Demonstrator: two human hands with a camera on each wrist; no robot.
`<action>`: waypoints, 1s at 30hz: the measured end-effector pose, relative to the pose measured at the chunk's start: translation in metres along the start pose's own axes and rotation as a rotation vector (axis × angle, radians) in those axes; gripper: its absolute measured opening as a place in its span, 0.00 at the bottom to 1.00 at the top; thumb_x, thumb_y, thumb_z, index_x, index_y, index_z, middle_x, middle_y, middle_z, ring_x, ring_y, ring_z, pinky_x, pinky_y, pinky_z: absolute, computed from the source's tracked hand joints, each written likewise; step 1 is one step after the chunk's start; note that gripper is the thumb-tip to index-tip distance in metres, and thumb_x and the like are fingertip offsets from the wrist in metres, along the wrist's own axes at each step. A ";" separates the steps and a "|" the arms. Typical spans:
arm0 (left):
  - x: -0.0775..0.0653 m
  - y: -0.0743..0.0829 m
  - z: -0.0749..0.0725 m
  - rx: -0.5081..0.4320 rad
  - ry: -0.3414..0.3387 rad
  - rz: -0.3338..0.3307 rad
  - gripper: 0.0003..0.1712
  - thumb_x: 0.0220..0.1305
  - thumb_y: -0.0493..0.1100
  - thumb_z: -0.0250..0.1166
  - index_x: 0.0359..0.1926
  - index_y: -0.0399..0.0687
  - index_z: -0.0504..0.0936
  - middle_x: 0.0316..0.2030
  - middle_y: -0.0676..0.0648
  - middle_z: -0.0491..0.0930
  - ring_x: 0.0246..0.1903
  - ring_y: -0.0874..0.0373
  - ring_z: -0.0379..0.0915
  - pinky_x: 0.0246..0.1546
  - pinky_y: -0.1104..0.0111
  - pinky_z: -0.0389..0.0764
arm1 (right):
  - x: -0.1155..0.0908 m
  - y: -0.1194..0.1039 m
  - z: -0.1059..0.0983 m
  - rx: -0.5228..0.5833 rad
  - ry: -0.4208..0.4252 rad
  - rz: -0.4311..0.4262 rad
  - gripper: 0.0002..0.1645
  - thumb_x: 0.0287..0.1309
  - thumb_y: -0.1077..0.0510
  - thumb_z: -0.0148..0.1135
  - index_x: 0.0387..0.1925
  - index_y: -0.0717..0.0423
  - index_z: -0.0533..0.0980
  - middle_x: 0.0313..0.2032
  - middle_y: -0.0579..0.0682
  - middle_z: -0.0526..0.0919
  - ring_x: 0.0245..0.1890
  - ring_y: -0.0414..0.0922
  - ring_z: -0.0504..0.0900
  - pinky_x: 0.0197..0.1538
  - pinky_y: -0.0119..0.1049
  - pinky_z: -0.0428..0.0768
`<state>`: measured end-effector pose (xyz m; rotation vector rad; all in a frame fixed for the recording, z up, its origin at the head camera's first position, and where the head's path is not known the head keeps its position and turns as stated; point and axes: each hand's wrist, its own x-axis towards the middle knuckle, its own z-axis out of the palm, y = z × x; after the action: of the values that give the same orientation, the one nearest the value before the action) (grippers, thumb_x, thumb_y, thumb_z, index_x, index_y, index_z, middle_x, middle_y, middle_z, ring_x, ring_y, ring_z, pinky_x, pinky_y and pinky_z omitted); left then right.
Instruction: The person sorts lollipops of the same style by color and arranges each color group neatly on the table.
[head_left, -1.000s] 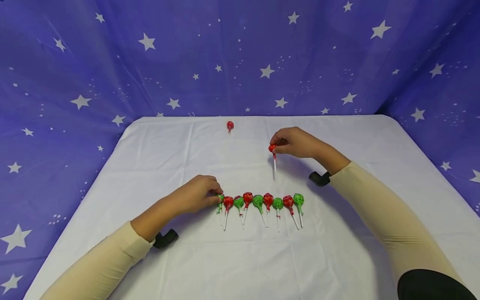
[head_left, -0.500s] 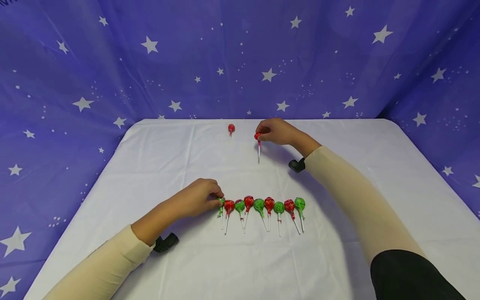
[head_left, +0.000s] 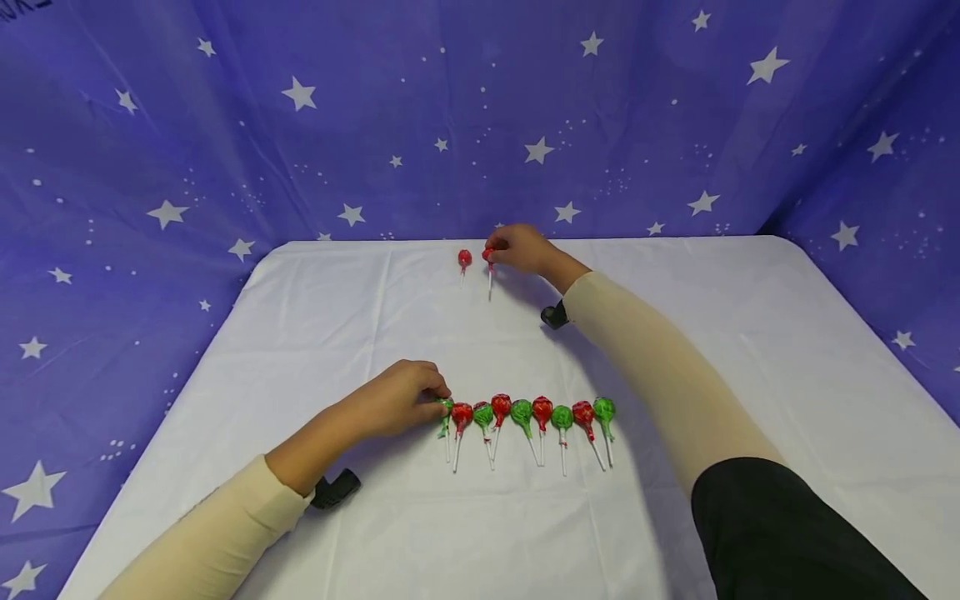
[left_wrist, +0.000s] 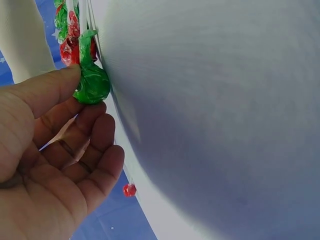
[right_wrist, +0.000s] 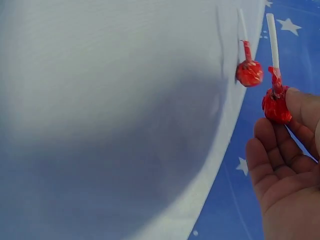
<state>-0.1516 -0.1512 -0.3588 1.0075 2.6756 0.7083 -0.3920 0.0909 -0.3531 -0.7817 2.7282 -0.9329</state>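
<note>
My right hand (head_left: 521,250) pinches a red lollipop (right_wrist: 276,106) by its wrapped head, white stick pointing toward me, near the table's far edge. Just left of it lies another red lollipop (head_left: 465,258), apart from the held one. My left hand (head_left: 401,398) pinches the head of a green lollipop (left_wrist: 93,84) at the left end of a row, thumb on one side and fingers behind. A red lollipop (head_left: 462,414) sits right beside that green one. Along the row, red and green heads alternate, sticks toward me, up to a green lollipop (head_left: 603,410) at the right end.
A white cloth covers the table (head_left: 315,333). Behind it hangs a blue curtain (head_left: 465,108) with white stars, close to the far edge. Black wrist devices show under the left wrist (head_left: 335,489) and the right wrist (head_left: 555,315).
My right hand has carried its red lollipop left and away from me, close to the red lollipop at the far edge. My left hand stays at the row's left end.
</note>
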 end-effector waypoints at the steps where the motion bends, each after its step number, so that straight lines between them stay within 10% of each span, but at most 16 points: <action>1: 0.000 0.000 0.000 0.005 0.001 0.002 0.07 0.62 0.38 0.70 0.41 0.42 0.86 0.38 0.52 0.81 0.39 0.57 0.78 0.43 0.64 0.79 | 0.003 0.000 0.001 -0.005 0.001 0.006 0.13 0.65 0.57 0.63 0.47 0.60 0.80 0.42 0.53 0.82 0.43 0.48 0.74 0.50 0.39 0.72; 30: 0.000 0.002 0.002 0.012 0.010 -0.009 0.07 0.62 0.39 0.70 0.41 0.43 0.87 0.37 0.53 0.80 0.39 0.57 0.78 0.43 0.65 0.78 | 0.032 0.002 0.021 -0.063 -0.010 0.189 0.14 0.67 0.57 0.60 0.51 0.59 0.77 0.47 0.53 0.78 0.46 0.48 0.72 0.52 0.40 0.72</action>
<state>-0.1498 -0.1495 -0.3591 0.9972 2.6939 0.6979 -0.4142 0.0645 -0.3701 -0.5251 2.7744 -0.8050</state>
